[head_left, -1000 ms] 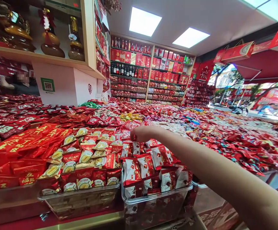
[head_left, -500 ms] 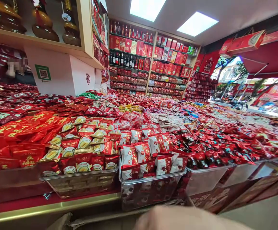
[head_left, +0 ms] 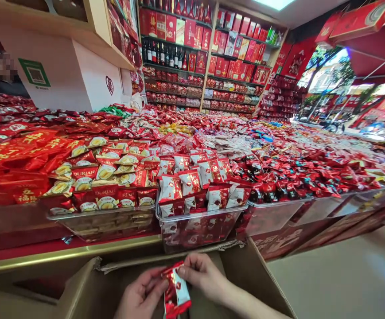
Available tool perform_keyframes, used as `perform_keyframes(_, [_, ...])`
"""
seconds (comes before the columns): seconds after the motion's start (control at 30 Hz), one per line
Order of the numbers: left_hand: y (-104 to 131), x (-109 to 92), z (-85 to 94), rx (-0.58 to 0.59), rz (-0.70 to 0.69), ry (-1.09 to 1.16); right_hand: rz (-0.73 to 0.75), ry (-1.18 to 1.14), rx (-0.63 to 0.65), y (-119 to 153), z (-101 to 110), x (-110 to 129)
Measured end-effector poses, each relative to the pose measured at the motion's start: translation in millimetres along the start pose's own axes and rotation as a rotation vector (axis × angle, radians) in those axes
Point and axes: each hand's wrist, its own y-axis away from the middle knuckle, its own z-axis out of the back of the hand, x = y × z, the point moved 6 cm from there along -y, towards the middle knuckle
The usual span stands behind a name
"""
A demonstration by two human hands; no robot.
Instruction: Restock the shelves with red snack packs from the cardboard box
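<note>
A small red and white candy packet [head_left: 180,290] is held between both of my hands, over an open cardboard box [head_left: 268,283]. My left hand [head_left: 142,292] pinches its left side, thumb on the front. At the upper right edge, my right hand [head_left: 202,274] grips the packet with thumb and curled fingers. Just beyond the box stands a clear plastic bin [head_left: 202,232], filled with similar red and white packets [head_left: 190,181] set in rows. The inside of the box is mostly hidden behind my hands.
Left of that bin is one of durian packets [head_left: 106,192]; farther left lie bright red packets [head_left: 26,173]. Dark red sweets [head_left: 278,184] fill bins to the right. A brass-coloured rail [head_left: 79,252] runs along the counter. Shelves of boxes [head_left: 179,35] stand behind, and floor [head_left: 338,270] shows at right.
The view has tipped downward. Both hands now show with a packet between them, where earlier only a blurred hand or arm appeared at the bottom edge. More of the cardboard box is visible.
</note>
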Motion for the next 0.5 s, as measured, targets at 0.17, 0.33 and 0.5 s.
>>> perform_keyframes(0.17, [1,-5,-0.9,-0.027,0.016,0.050,-0.016,-0.143,-0.044,3,-1,2])
perform_keyframes(0.33, [2,1,-0.3,-0.001,0.044,0.054,-0.090,-0.293,0.053,8,-11,-5])
perform_keyframes(0.5, [5,4,-0.6,-0.007,0.142,0.126,-0.131,-0.373,0.068,9,-11,-4])
